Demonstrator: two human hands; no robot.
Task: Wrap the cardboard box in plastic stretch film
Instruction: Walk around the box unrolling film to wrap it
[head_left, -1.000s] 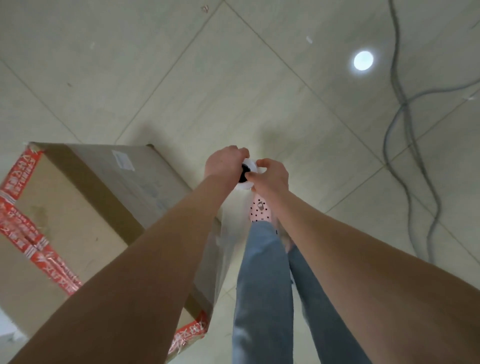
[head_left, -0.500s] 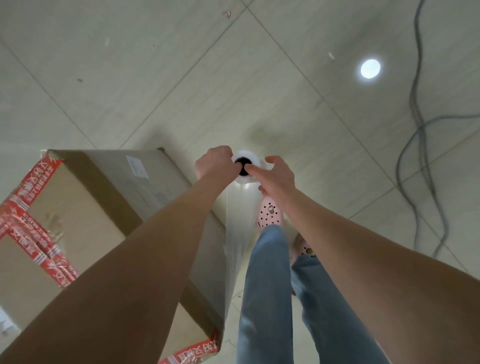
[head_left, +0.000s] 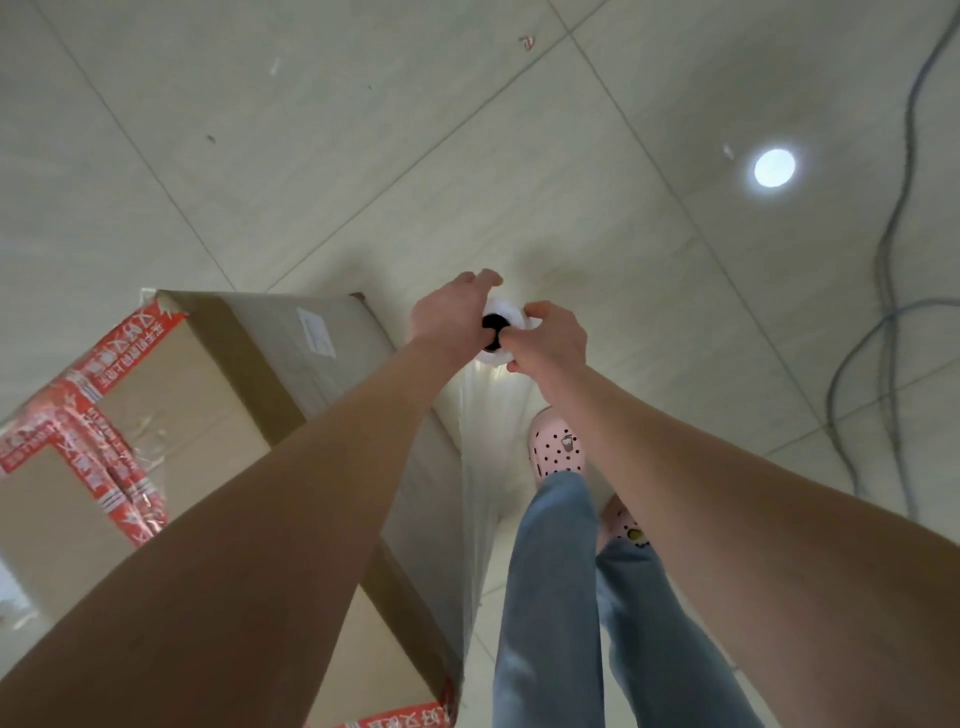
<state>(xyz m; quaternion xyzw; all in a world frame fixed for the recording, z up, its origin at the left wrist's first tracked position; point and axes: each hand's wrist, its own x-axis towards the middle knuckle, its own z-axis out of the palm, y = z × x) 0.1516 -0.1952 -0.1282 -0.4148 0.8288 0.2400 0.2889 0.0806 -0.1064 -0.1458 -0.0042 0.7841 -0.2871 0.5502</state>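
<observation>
A tall cardboard box (head_left: 218, 415) with red printed tape stands on the tiled floor at the left. Just right of its near corner an upright roll of stretch film (head_left: 506, 314) shows its white end and black core. My left hand (head_left: 449, 317) grips the roll's top from the left. My right hand (head_left: 550, 338) grips it from the right, thumb at the core. A clear sheet of film (head_left: 485, 467) hangs down from the roll along the box's right side. The roll's lower part is hidden by my arms.
My legs in blue jeans (head_left: 550, 597) and pink clogs (head_left: 558, 447) stand right of the box. Grey cables (head_left: 893, 312) trail over the floor at the far right. A bright light reflection (head_left: 774, 167) shows on the tiles.
The view has swung so the box and floor shift right and down. Both hands have stayed on the roll's top, and more hanging film shows beside the box.
</observation>
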